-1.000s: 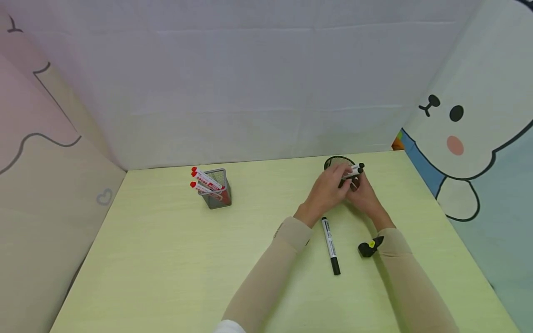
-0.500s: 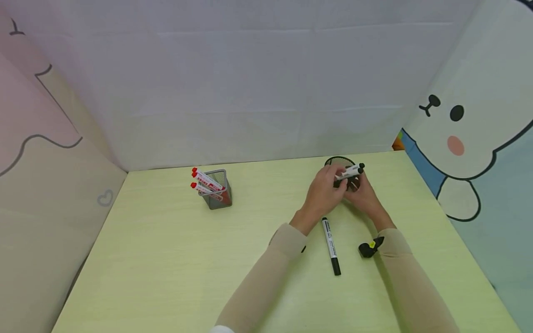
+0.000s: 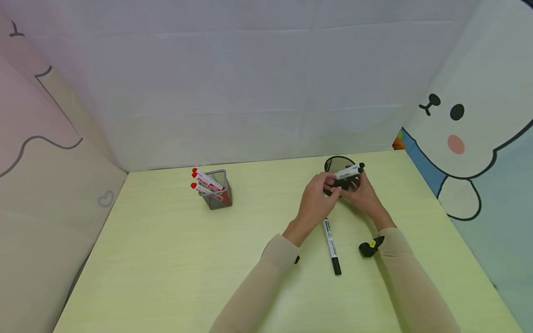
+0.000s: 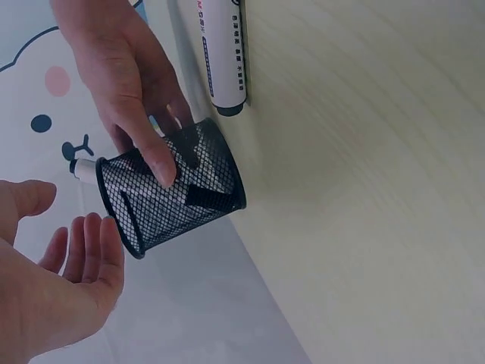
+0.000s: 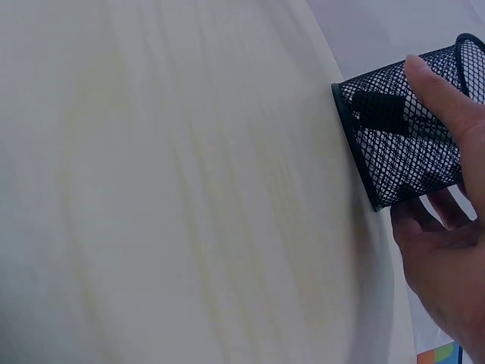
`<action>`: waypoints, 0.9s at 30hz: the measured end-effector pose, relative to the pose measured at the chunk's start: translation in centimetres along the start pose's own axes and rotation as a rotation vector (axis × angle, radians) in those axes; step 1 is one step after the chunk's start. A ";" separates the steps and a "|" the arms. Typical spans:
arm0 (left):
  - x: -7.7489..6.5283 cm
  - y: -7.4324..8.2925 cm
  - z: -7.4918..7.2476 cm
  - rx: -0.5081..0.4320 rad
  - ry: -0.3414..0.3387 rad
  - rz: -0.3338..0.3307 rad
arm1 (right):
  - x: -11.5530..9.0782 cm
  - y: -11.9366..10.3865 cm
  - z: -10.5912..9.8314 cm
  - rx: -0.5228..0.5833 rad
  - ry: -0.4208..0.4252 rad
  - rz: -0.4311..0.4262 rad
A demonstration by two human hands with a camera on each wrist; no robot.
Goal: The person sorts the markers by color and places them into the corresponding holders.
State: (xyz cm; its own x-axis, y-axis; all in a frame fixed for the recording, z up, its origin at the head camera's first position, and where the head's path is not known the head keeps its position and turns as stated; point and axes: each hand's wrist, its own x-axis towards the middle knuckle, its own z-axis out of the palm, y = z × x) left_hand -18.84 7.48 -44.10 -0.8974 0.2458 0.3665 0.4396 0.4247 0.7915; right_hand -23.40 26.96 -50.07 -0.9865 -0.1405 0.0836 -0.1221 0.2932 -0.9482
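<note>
My right hand (image 3: 366, 198) grips a round black mesh pen cup (image 4: 170, 199), its thumb along the mesh side in the right wrist view. White markers (image 3: 349, 172) with black ends stick out over the cup's rim. Beside the cup's mouth is my left hand (image 3: 313, 201), fingers loosely bent and thumb apart, with nothing between them in the left wrist view. Another white marker with a black cap (image 3: 331, 245) lies on the table below the hands. In the head view the fingers hide part of the cup.
To the left stands a square grey mesh pen holder (image 3: 226, 200) with several red-capped white markers (image 3: 208, 180) leaning in it. A small black object with a yellow spot (image 3: 368, 248) is by the right sleeve. A pale curtain (image 3: 233, 92) rises behind the table (image 3: 158, 259).
My left hand has let go of the marker at the cup and drawn back left and toward me. The marker now leans in the cup. My right hand stays on the cup.
</note>
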 end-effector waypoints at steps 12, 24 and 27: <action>-1.7 -0.2 -0.2 -0.078 -0.008 -0.148 | -0.1 0.0 0.1 0.022 0.003 0.014; -3.9 -0.3 -0.3 -0.140 -0.005 -0.277 | -0.2 -0.2 0.1 -0.021 0.021 0.067; -4.5 -0.2 -0.4 -0.155 0.000 -0.315 | -0.2 -0.3 0.1 -0.011 0.017 0.064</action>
State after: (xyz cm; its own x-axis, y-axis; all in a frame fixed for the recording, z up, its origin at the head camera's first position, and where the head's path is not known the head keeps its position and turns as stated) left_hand -14.96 5.93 -45.70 -0.9880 0.1239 0.0922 0.1297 0.3422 0.9306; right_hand -23.19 26.79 -49.84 -0.9940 -0.1055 0.0281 -0.0598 0.3112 -0.9484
